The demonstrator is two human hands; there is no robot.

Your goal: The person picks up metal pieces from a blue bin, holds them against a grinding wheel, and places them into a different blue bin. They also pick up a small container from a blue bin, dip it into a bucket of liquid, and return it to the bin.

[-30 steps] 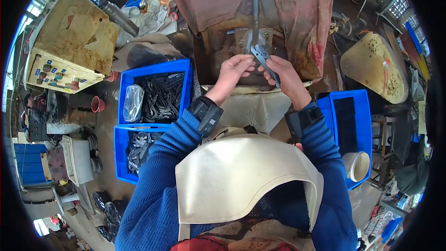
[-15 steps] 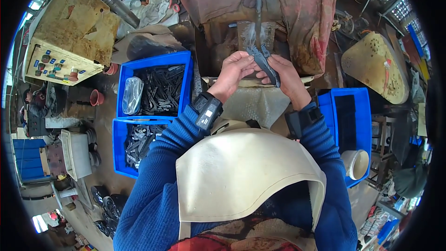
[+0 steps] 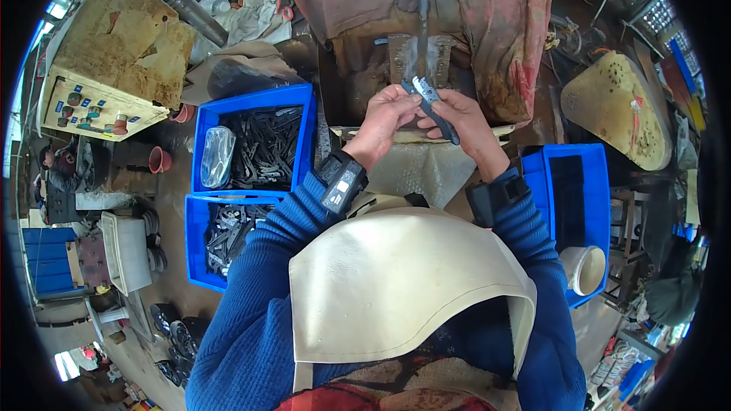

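A dark, narrow metal tool part (image 3: 434, 106) with a shiny forked tip is held up in front of me by both hands. My left hand (image 3: 387, 118) pinches it near the tip from the left. My right hand (image 3: 468, 123) grips its lower handle end from the right. Both hands hover just below a rusty press machine (image 3: 415, 53) with a vertical steel rod. A dark band sits on each blue-sleeved wrist. A cream apron bib (image 3: 396, 281) covers my chest.
Two blue crates of dark metal parts stand at my left, the far blue crate (image 3: 255, 99) also holding a clear plastic bag, the near blue crate (image 3: 199, 247) below it. Another blue bin (image 3: 579, 175) and a white cup (image 3: 585, 270) are at my right. A reddish cloth (image 3: 502, 23) drapes the machine.
Both hands have stayed together on the part, turning it slightly; its shiny tip now points up toward the rod. The view has shifted a little.
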